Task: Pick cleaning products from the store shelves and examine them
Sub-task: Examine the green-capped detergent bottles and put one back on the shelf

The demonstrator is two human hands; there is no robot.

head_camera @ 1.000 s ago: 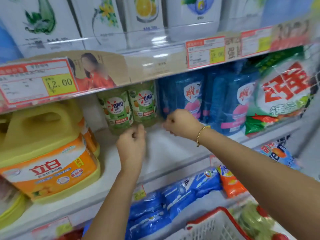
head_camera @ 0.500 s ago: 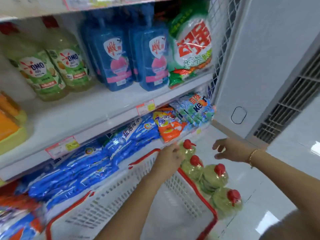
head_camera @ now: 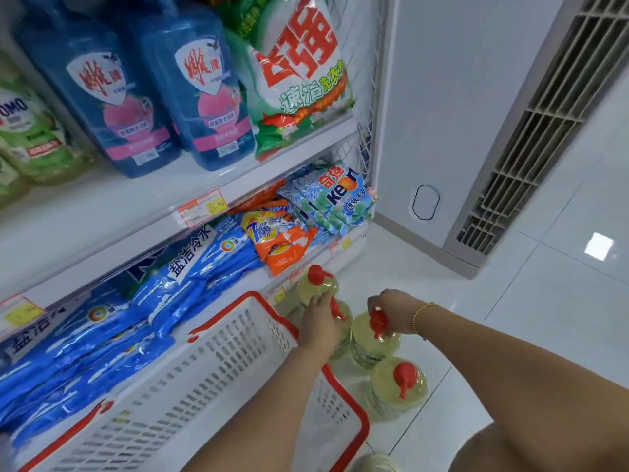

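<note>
we see a white upper shelf (head_camera: 102, 212) carrying green omo bottles (head_camera: 30, 131), two blue bottles (head_camera: 126, 107) and a green-and-white detergent bag (head_camera: 299, 73) at its right end. on the lower shelf (head_camera: 355, 238) blue bags (head_camera: 102, 335) lie stacked, then an orange tide bag (head_camera: 282, 240) and pale blue keon bags (head_camera: 337, 199). the white tiled floor (head_camera: 510, 318) bears four yellow bottles (head_camera: 398, 386) with red caps in a row, a white basket (head_camera: 204, 369) with a red rim just beside them.
</note>
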